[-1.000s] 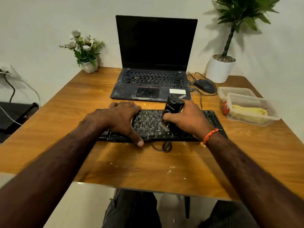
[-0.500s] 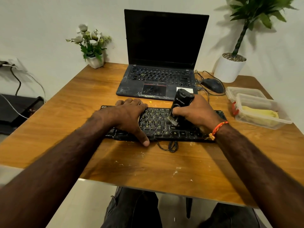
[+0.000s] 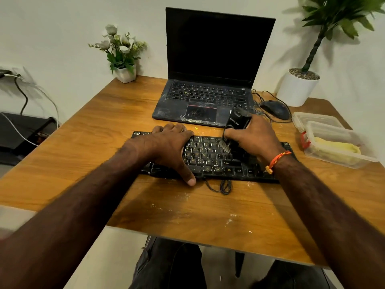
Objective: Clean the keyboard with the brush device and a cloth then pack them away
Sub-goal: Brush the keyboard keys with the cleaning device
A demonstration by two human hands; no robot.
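While pressed flat on the left part of the black keyboard (image 3: 210,157), left hand (image 3: 170,147) with fingers spread out, thumb reaching down to the front edge, not gripping anything. Right hand (image 3: 252,138) wrapped tight around the black brush device (image 3: 236,125), tilted, top end toward the laptop (image 3: 210,80), bristles down on the keys in the right half. Keyboard lying across the middle of the wooden table (image 3: 104,142), with its cord (image 3: 223,186) curled just in front. Pale crumbs and dust on the wood near the front edge. Laptop open behind the keyboard, screen dark, dusty around the touchpad. Dark mouse (image 3: 275,109) to the right of the laptop. Clear plastic box (image 3: 337,151) at the right side with something yellow inside, maybe the cloth, hard to tell. Small flower pot (image 3: 123,57) at the back left, big plant in a white pot (image 3: 298,86) at the back right.
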